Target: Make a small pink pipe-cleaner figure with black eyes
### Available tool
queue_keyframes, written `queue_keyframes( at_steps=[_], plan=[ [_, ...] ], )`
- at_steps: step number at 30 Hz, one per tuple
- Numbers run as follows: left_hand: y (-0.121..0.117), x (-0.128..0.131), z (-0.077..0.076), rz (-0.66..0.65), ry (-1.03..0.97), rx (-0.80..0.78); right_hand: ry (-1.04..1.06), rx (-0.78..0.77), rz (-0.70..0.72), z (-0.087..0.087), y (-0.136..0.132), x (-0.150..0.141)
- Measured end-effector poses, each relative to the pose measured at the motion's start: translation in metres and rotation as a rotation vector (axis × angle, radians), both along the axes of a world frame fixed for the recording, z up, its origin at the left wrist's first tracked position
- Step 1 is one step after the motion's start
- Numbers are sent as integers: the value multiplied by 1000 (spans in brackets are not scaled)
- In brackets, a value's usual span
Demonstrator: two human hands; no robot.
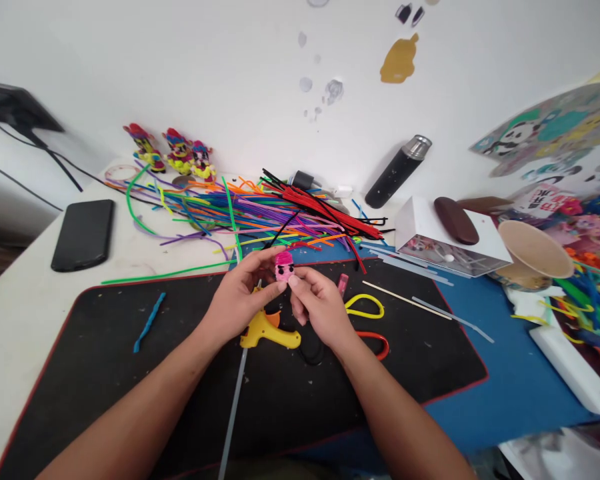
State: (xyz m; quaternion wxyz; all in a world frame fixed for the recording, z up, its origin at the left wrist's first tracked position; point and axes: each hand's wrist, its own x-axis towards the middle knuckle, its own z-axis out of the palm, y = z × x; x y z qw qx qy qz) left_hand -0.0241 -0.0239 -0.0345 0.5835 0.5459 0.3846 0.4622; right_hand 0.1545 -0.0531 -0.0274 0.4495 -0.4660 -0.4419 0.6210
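Between my two hands is a small pink pipe-cleaner doll head [283, 268] with black eyes and a darker pink top. My left hand [243, 288] grips it from the left, thumb at its lower edge. From the right, the thumb and forefinger of my right hand [320, 300] pinch its lower side. Under my hands lies a yellow hot glue gun [267, 331], with a glue stick [233, 407] trailing from it toward me. Scissors with a yellow handle loop [366, 306] and a red one lie beside my right hand, their blades hidden. A twisted blue pipe cleaner [150, 322] rests farther left.
A black mat [115, 393] covers the work area. Behind it spreads a heap of coloured pipe cleaners [260, 210], with several finished dolls [178, 152] at the back. A black phone [83, 235] lies left; a black flask [398, 172], a white box [410, 223] and a bowl [535, 250] stand right.
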Motion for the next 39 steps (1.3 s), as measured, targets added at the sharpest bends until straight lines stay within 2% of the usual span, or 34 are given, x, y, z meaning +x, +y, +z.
queue_keyframes(
  at_steps=[5,17,39],
  plan=[
    [2,-3,1,-65,-54,-58,32,1,-41,-4,-1,0],
    [2,0,0,-23,-84,-114,64,-14,-19,-8,-3,3],
    [2,1,1,-26,-80,-127,51,-35,-23,-8,-4,2]
  ],
)
